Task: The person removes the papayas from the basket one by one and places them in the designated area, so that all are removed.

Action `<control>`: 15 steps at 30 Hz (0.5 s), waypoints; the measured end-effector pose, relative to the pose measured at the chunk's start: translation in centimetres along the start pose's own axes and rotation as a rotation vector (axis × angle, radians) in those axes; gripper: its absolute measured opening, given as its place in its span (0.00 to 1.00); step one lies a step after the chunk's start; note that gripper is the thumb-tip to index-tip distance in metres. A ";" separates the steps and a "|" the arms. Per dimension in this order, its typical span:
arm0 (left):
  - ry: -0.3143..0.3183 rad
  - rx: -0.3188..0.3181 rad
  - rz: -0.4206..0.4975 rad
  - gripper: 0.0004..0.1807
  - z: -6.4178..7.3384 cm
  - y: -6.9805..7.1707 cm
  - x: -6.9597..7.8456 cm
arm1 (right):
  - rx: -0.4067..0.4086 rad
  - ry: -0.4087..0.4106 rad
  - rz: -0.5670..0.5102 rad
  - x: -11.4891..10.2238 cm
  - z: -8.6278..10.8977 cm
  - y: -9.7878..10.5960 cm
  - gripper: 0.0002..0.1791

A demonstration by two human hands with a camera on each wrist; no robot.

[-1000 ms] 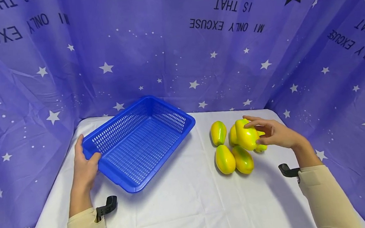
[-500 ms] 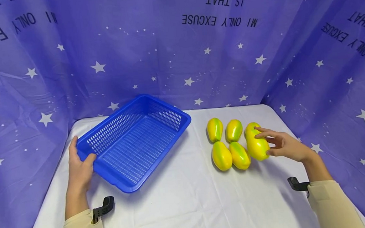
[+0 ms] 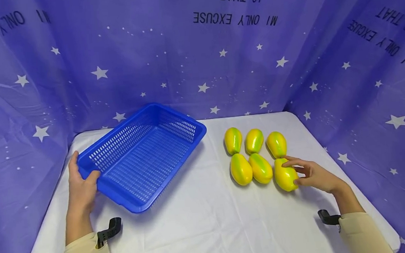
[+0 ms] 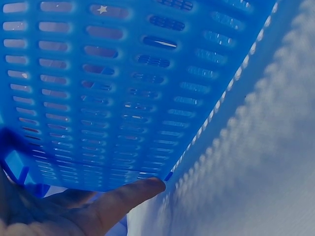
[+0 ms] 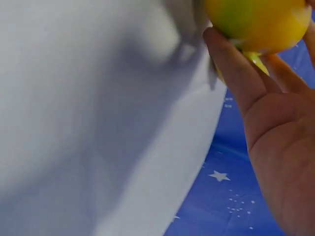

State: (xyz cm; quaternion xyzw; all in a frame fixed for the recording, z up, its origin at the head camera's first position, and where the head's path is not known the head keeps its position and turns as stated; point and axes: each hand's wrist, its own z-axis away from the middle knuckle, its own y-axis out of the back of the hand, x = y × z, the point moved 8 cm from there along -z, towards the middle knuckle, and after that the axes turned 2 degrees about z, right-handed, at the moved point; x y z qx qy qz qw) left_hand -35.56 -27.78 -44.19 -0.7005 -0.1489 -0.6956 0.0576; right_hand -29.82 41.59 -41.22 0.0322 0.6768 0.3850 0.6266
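Observation:
My left hand (image 3: 81, 187) grips the near-left corner of a blue plastic basket (image 3: 122, 197), thumb over the rim. In the left wrist view the basket's slotted wall (image 4: 103, 73) fills much of the frame, with a finger (image 4: 133, 196) against its edge. Over on the right, my right hand (image 3: 313, 175) holds a glossy yellow-green, papaya-like fruit (image 3: 285, 175) between thumb and fingers, low over the cloth. That fruit (image 5: 256, 24) also shows at the top of the right wrist view. Its position lines up with the front row of similar fruits, beside another fruit (image 3: 261, 168).
More of these fruits stand in two rows, including a back-left one (image 3: 233, 140) and a back-right one (image 3: 277, 144). White cloth (image 3: 203, 221) covers the table. Purple star-printed curtains (image 3: 169, 65) enclose its back and sides.
The right hand has brought its fruit rightward, then toward the near side and down, from above the group to the front row's right end. The left hand keeps its hold on the basket.

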 end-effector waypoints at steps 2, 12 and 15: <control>-0.004 0.003 -0.001 0.43 -0.5 0.4 -0.6 | 0.013 -0.017 0.012 0.4 -0.3 -0.3 0.31; -0.005 -0.046 -0.039 0.41 1.0 -0.3 0.8 | 0.127 -0.065 0.136 0.8 0.7 -1.0 0.29; -0.045 -0.055 -0.188 0.40 1.7 0.1 2.3 | 0.226 -0.087 0.293 -1.4 0.7 -1.1 0.30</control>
